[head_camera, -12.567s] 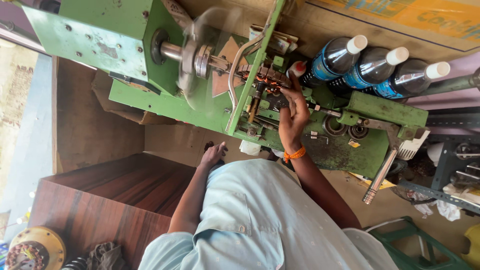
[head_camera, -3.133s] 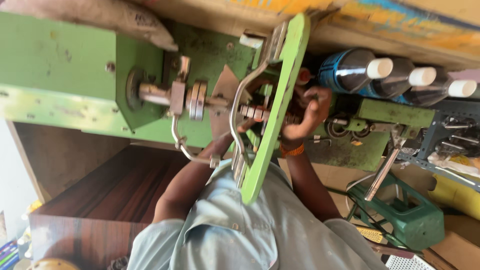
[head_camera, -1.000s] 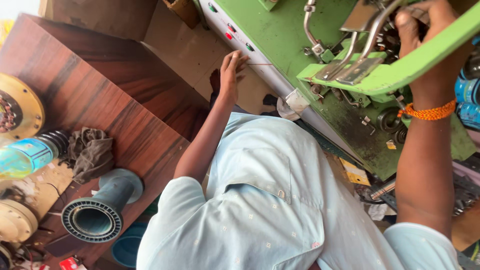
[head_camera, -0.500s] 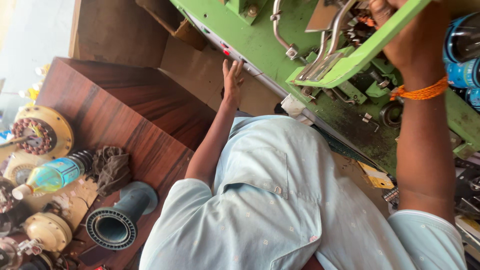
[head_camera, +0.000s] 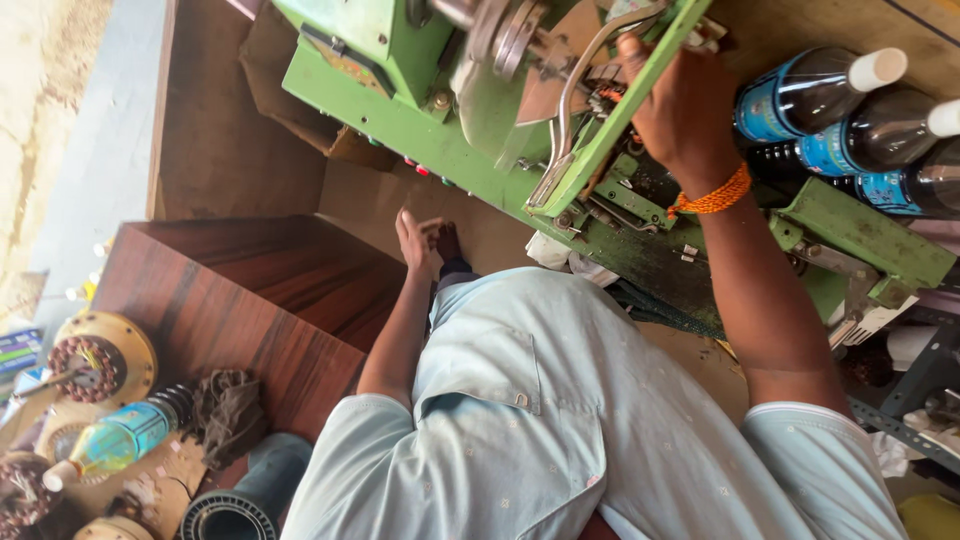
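The green-painted metal winding machine (head_camera: 420, 130) stands on its wooden surface (head_camera: 370, 205) at the top of the view, its bright steel spindle and discs (head_camera: 500, 35) just left of your right hand (head_camera: 680, 110); that hand sits deep in the works beside the bent steel guard rod (head_camera: 575, 90), so a turn of the spindle could, I judge, catch your fingers or the orange thread band (head_camera: 712, 195) on your wrist; the loose light-blue shirt (head_camera: 560, 400) also hangs near the frame and might snag. Your right grip looks curled around something behind the slanted green metal bar (head_camera: 625, 100), but what it holds is hidden, so I cannot tell whether it is closed on a part; your left hand (head_camera: 418, 238) rests half open, fingers spread, against the surface's edge below the machine, holding nothing. Dark plastic bottles with white caps (head_camera: 820, 95) lie just right of your wrist; a jolt could roll them. Lower left, a brown wooden cabinet (head_camera: 250, 300), a copper-wound motor stator (head_camera: 95, 360) and a grey rag (head_camera: 228, 410) lie well apart.
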